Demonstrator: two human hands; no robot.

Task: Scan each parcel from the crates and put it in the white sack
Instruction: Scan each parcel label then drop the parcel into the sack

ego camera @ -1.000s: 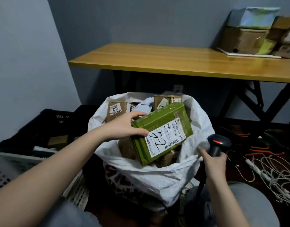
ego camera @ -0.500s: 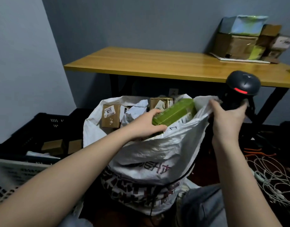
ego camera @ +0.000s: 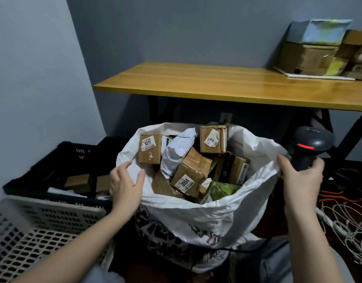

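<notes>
White sack [ego camera: 206,217] stood open at lower centre, my left hand [ego camera: 125,185] with relaxed fingers on its left rim, my right hand [ego camera: 301,178] gripping the scanner [ego camera: 307,147] against its right rim, green parcel [ego camera: 222,190] inside among brown boxes, black crate [ego camera: 53,170] at left, wooden table [ego camera: 227,86] beyond.

Both bare forearms come up from the bottom of the view, spread apart. The left hand [ego camera: 126,185] is open, fingers loosely spread, thumb sticking out to the right, palm facing down and forward. The right hand [ego camera: 300,176] is curled tight, back of the hand toward the camera, fingers wrapped round a dark handle.
</notes>
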